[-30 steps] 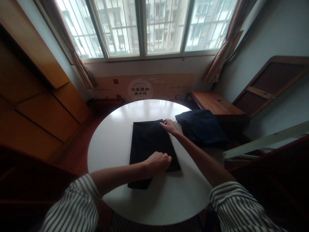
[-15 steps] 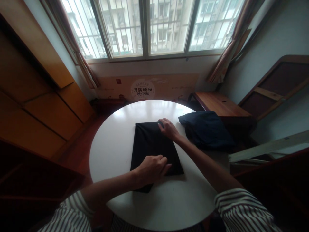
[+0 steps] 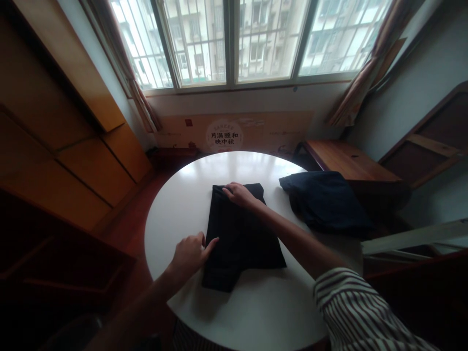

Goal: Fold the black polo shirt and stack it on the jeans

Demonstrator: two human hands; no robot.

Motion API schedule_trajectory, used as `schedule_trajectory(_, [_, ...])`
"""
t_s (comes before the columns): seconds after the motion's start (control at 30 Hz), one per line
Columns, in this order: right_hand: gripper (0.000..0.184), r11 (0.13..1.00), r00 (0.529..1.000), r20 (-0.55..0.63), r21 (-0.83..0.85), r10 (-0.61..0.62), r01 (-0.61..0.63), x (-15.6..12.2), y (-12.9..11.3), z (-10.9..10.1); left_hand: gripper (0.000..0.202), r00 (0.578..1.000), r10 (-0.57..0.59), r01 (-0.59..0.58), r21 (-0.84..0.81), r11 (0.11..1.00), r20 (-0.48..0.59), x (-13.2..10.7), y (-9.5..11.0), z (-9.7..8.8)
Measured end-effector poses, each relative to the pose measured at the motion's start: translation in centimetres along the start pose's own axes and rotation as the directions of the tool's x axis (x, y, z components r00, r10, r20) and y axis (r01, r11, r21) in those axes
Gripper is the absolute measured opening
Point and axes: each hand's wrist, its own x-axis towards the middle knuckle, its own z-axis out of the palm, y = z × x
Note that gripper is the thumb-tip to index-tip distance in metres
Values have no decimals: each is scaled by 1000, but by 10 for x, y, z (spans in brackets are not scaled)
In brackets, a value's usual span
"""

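Observation:
A black garment, shaped like a pair of shorts, lies spread on the white round table. Its two leg ends point toward me, the left one reaching further down. My left hand is at the garment's left edge, with its thumb over the cloth and its fingers curled at the side. At the far edge, near the upper left corner, my right hand pinches the fabric, which creases there. My right forearm crosses over the garment's right side.
A dark blue folded cloth rests at the table's right edge. Beyond it stands a wooden bench. Wooden cabinets line the left, and a barred window is ahead above a printed banner.
My left hand has moved left from over the garment's middle to its left edge. My right hand has slid left along the far edge. The view has turned slightly left.

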Motion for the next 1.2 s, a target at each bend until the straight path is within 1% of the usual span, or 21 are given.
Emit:
schedule_trajectory(0.07, [48, 999, 998, 44, 25, -45, 44, 23, -8, 8, 48, 998, 12, -7, -76, 997, 60, 2, -3, 5])
schedule_trajectory(0.13, [47, 997, 993, 97, 40, -72, 69, 39, -11, 21, 45, 997, 47, -32, -198, 980, 68, 1, -4, 11])
schedule_trajectory(0.23, [48, 997, 987, 144, 52, -68, 61, 49, -8, 39, 46, 995, 81, -56, -370, 927, 53, -4, -4, 20])
schedule_trajectory(0.33, [49, 997, 987, 152, 65, -54, 45, 52, -5, 45, 48, 989, 111, -57, -445, 894, 95, -8, -6, 19])
schedule_trajectory(0.37, [49, 997, 987, 150, 71, -53, 43, 53, -5, 44, 48, 984, 123, -56, -428, 902, 130, -8, -7, 14])
schedule_trajectory(0.43, [49, 995, 990, 134, 86, -51, 40, 52, -7, 40, 46, 978, 126, -69, -313, 947, 167, -5, -6, -1])
schedule_trajectory(0.5, [51, 994, 995, 87, 102, -39, 30, 45, -12, 34, 41, 988, 120, -105, -154, 983, 95, 1, 0, -20])
schedule_trajectory(0.57, [50, 993, 1000, 17, 114, -18, 16, 30, -15, 26, 36, 977, 212, -212, -59, 976, -2, 8, 15, -38])
schedule_trajectory(0.6, [49, 993, 1000, -20, 118, -9, 11, 20, -15, 21, 34, 951, 308, -308, -46, 950, -8, 12, 25, -43])
schedule_trajectory(0.63, [46, 993, 998, -58, 121, 3, 4, 8, -13, 16, 33, 905, 425, -424, -47, 905, 19, 15, 36, -46])
schedule_trajectory(0.7, [40, 992, 987, -147, 123, 59, -41, -18, -4, 6, 31, 760, 640, -639, -52, 767, 109, 22, 61, -41])
schedule_trajectory(0.73, [37, 988, 973, -201, 125, 111, -87, -31, 3, 1, 30, 691, 709, -712, -39, 701, 137, 25, 74, -35])
schedule_trajectory(0.77, [36, 981, 950, -258, 128, 176, -147, -42, 13, -4, 29, 644, 750, -757, -13, 653, 151, 29, 86, -26])
schedule_trajectory(0.8, [37, 967, 918, -311, 135, 246, -214, -51, 23, -8, 31, 622, 768, -779, 21, 627, 156, 32, 97, -16])
schedule_trajectory(0.83, [37, 949, 881, -355, 145, 313, -279, -59, 33, -11, 36, 620, 768, -783, 53, 620, 162, 35, 107, -6])
schedule_trajectory(0.9, [37, 910, 817, -400, 171, 415, -379, -67, 53, -14, 47, 646, 738, -761, 97, 641, 194, 38, 120, 13])
schedule_trajectory(0.93, [37, 894, 800, -399, 186, 448, -408, -69, 61, -13, 49, 653, 725, -754, 102, 649, 218, 39, 124, 20])
schedule_trajectory(0.97, [36, 883, 794, -386, 200, 469, -425, -70, 68, -12, 47, 647, 723, -757, 93, 646, 241, 40, 126, 25])
schedule_trajectory(1.0, [34, 877, 797, -367, 212, 480, -430, -70, 73, -10, 42, 627, 736, -772, 74, 632, 257, 39, 127, 29])
schedule_trajectory(1.13, [29, 878, 822, -317, 252, 473, -408, -65, 81, -2, 33, 510, 832, -852, -4, 523, 218, 36, 122, 36])
schedule_trajectory(1.2, [31, 873, 819, -316, 265, 479, -408, -64, 81, 1, 34, 496, 850, -862, -13, 506, 174, 34, 119, 39])
